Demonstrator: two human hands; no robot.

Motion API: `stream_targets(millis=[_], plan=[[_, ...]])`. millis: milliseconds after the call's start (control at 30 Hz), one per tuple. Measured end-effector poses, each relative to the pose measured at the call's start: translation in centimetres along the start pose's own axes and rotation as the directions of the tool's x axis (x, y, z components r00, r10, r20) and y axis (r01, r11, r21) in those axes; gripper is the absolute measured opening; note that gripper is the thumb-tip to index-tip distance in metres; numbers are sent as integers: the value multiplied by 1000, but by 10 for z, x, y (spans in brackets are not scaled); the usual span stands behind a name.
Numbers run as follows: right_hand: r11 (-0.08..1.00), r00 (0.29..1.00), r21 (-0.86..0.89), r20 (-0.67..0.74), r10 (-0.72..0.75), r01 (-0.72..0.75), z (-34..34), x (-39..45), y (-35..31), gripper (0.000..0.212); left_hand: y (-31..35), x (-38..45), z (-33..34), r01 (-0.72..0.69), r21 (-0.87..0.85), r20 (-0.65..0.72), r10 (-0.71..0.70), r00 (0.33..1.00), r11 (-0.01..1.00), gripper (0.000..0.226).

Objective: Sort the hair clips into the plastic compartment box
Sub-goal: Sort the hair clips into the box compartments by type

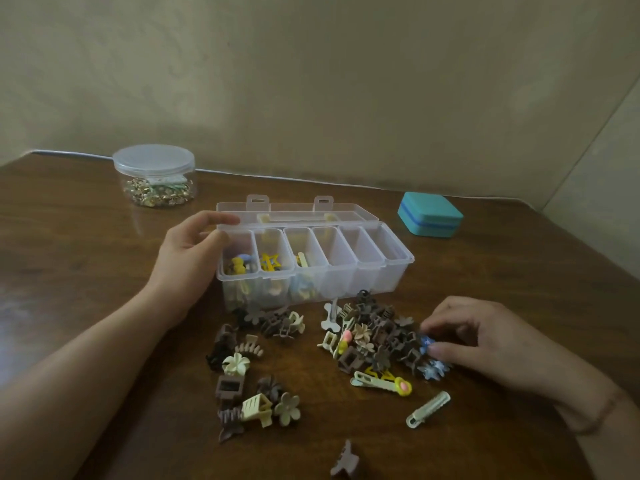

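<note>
The clear plastic compartment box [374, 271] stands open on the brown table, lid tipped back. Its three left compartments hold coloured clips, among them a yellow star clip [269, 262]; the three right ones look empty. My left hand [188, 261] grips the box's left end, thumb on the rim. In front of the box lie two loose heaps of hair clips, mostly brown and cream: the left heap [249, 372] and the right heap [374, 337]. My right hand [485, 344] rests at the right heap's edge, fingertips pinched on a small blue clip [425, 341].
A round clear jar [156, 176] of gold pieces with its lid on stands at the back left. A teal case [429, 213] sits at the back right. A pale green bar clip [428, 409] and a brown claw clip [344, 460] lie apart near the front.
</note>
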State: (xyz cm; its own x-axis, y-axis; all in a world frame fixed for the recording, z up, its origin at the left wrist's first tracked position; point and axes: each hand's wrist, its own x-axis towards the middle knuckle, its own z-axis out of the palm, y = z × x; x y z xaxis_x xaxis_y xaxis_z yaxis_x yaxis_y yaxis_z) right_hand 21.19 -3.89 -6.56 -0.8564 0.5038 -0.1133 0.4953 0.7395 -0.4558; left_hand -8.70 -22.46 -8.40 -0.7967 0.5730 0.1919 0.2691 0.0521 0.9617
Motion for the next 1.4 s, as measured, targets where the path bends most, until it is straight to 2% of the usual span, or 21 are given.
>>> stream_targets(millis=[200, 400, 467, 667, 733, 867, 967, 1100, 1167, 1233, 1333, 1400], plan=[[991, 998, -118, 2, -64, 63, -3, -4, -1, 10, -1, 1, -1, -3, 2, 3, 3, 1000, 1000, 30], [972, 988, -189, -36, -148, 139, -13, -2, -3, 12, -2, 1, -3, -3, -25, -4, 3, 1000, 1000, 29], [959, 968, -202, -111, -225, 199, -24, 4, -18, 18, -3, 2, -4, 6, -34, -14, -7, 1000, 999, 28], [896, 858, -214, -271, -437, 389, -26, 63, -92, 16, -2, 2, -6, 27, -50, 8, -27, 1000, 998, 29], [898, 849, -198, -297, -436, 392, -15, 88, -105, 13, -2, 1, -7, 33, -49, 14, -32, 999, 998, 29], [893, 864, -233, -247, -438, 386, 7, 113, -110, 8, -3, 2, -8, 42, -55, 29, -41, 999, 998, 30], [901, 862, -227, -280, -423, 369, 1, 102, -107, 18, -4, 2, -8, 39, -48, 28, -37, 999, 998, 31], [906, 837, -207, -348, -422, 370, -21, 58, -85, 15, -4, 2, -7, 41, -53, 42, -39, 998, 998, 31], [900, 853, -200, -292, -433, 388, -27, 31, -67, 16, -4, 3, -8, 37, -52, 28, -36, 999, 998, 30], [904, 895, -189, -169, -414, 383, -27, 5, -45, 21, -3, 3, -7, 36, -48, 23, -35, 999, 998, 30], [933, 949, -176, 66, -307, 314, -18, -20, -17, 34, -2, 2, -5, 29, -39, 15, -29, 999, 999, 29], [950, 955, -133, 127, -268, 284, -11, -28, -5, 43, -2, 1, -4, 29, -38, 4, -29, 1000, 999, 29]])
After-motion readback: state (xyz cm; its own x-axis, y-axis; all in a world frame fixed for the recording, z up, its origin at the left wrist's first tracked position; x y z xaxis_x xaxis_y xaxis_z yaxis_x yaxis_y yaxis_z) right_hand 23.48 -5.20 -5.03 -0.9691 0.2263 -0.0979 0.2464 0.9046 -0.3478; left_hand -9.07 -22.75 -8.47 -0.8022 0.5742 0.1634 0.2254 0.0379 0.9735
